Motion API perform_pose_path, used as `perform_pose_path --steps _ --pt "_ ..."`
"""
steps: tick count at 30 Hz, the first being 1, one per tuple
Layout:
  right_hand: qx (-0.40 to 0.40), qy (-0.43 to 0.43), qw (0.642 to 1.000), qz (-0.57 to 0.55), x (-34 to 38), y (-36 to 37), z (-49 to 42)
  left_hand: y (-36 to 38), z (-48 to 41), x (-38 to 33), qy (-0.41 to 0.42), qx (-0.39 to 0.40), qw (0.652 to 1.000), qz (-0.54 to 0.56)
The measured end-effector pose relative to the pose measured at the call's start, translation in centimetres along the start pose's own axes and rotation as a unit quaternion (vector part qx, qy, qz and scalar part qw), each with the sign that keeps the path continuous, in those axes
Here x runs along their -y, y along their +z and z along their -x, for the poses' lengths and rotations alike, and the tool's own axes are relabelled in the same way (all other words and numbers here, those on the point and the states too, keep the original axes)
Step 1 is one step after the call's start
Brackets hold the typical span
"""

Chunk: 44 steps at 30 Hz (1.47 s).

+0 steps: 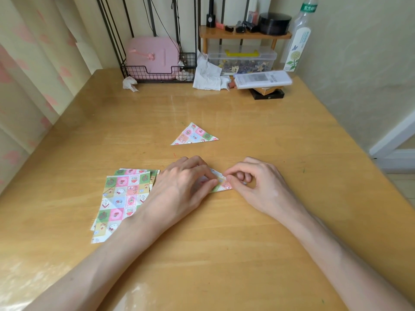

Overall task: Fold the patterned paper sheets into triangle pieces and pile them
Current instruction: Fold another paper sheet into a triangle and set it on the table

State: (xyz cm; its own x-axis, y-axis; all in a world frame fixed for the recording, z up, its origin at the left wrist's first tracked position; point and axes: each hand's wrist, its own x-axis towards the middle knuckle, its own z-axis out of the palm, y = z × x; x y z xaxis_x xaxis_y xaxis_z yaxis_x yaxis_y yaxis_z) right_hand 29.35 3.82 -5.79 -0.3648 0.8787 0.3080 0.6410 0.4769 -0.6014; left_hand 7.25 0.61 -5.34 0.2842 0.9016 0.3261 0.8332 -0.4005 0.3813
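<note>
Small, partly folded patterned paper piece [221, 184] on the yellow wooden table [224, 243], between both hands. The left hand [182, 187] covers it, its bent fingers apparently pinching. The right hand [253, 185] pinches its right corner with thumb and forefinger. Finished patterned paper triangle [193, 135] lies beyond; stack of flat patterned sheets [121, 198] lies at left.

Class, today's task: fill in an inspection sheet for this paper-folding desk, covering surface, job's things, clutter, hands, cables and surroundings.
Surface: wooden table, glossy.
Job's things: one folded triangle lies alone; stack of patterned sheets at the left; half-folded sheet between the hands.
Clutter: along the far edge, crumpled tissue, wire basket, clear box, small shelf with cosmetics, bottle.
Hands: left hand holds the half-folded sheet; right hand pinches its corner.
Cables: black cords hang on the back wall.
Surroundings: curtain at the left, plain wall at the right.
</note>
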Motion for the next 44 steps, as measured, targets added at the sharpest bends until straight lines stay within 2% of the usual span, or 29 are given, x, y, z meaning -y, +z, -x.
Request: perform_pose_path --steps 11,25,34,40,44 --pt "0.007 0.002 1.0 -0.005 0.1 0.0 0.0 0.7 -0.5 0.6 -0.042 -0.015 0.995 0.084" --pt "0.006 0.004 1.0 -0.007 -0.1 0.0 0.0 1.2 -0.3 1.4 0.002 -0.041 0.999 0.012" --pt "0.009 0.006 1.0 -0.005 0.1 -0.1 0.0 1.2 -0.4 1.5 0.003 -0.033 0.999 0.011" --pt "-0.036 0.018 0.999 -0.002 -0.3 -0.6 -0.2 1.0 -0.4 1.3 0.005 -0.032 0.999 0.012" --pt "-0.008 0.041 0.999 0.027 -0.9 -0.8 0.0 1.0 -0.4 1.3 0.004 -0.035 0.999 0.001"
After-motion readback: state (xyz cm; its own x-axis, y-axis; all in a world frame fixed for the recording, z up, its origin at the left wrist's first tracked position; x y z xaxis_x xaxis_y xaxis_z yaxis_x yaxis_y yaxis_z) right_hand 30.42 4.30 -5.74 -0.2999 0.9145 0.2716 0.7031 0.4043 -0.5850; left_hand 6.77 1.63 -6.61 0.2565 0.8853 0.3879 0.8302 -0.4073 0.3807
